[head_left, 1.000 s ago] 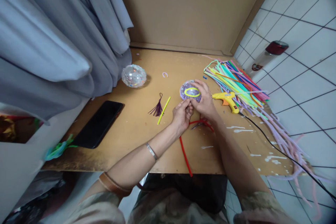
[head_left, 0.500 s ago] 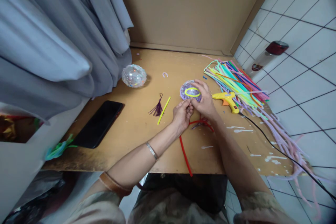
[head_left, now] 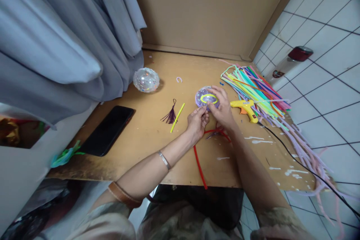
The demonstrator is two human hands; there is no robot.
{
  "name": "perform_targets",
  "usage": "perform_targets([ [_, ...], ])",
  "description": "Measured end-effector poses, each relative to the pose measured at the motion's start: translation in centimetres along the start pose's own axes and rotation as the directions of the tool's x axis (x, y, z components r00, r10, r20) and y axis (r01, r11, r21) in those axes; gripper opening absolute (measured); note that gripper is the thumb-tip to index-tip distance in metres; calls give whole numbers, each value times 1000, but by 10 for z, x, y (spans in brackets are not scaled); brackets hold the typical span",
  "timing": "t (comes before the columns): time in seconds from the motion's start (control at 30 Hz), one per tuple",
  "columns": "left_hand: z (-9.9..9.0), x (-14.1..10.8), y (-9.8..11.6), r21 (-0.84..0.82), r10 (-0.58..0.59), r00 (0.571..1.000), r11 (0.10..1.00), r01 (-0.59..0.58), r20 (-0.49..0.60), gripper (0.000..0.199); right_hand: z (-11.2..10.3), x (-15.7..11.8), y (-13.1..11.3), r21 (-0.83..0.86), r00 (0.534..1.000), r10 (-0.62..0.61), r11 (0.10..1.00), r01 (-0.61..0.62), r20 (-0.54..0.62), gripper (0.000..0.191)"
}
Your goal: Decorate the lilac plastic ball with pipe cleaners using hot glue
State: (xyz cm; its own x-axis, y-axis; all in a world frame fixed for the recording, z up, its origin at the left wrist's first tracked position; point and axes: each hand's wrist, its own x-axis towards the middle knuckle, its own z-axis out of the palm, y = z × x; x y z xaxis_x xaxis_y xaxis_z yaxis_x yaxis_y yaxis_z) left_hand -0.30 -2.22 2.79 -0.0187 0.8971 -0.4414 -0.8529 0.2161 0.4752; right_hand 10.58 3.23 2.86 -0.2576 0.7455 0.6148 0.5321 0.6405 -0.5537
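A round purple piece [head_left: 200,98] with a yellow ring [head_left: 210,99] on it is between my hands, right of the middle. My left hand [head_left: 198,120] is closed, its thumb and finger pinched at the piece's lower edge. My right hand [head_left: 222,105] grips the piece from the right, with the thumb at the ring and the fingers over the far edge. Red strips [head_left: 200,167] lie under and below my hands, beside scissors partly hidden by my right arm. A yellow strip [head_left: 177,117] and a dark purple tassel [head_left: 169,115] lie to the left.
A yellow glue gun [head_left: 247,108] with a black cord lies right of my hands, beside a pile of coloured pipe cleaners [head_left: 253,88]. At the left are a clear speckled bowl [head_left: 146,80] and a black phone [head_left: 108,130]. A bottle [head_left: 289,62] stands by the tiled wall.
The view has shifted slightly, so most things appear a little farther right. My right thumb has moved up onto the yellow ring's lower edge. Both hands keep hold of the purple piece.
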Motion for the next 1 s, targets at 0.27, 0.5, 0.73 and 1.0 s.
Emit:
perform_targets([
  [0.27,0,0,0,-13,-10,1000,1000,10,2,15,0,0,1,-12,1000,-4,1000,4,0,40],
  [0.5,0,0,0,2,-2,1000,1000,2,4,17,0,1,1,5,1000,18,1000,-18,4,41],
  [0.73,1,1,0,-6,-6,1000,1000,6,-5,13,0,0,2,-32,1000,-7,999,7,-12,40],
  [1.0,0,1,0,7,8,1000,1000,-8,18,16,0,1,3,-48,1000,-22,999,21,-16,40],
])
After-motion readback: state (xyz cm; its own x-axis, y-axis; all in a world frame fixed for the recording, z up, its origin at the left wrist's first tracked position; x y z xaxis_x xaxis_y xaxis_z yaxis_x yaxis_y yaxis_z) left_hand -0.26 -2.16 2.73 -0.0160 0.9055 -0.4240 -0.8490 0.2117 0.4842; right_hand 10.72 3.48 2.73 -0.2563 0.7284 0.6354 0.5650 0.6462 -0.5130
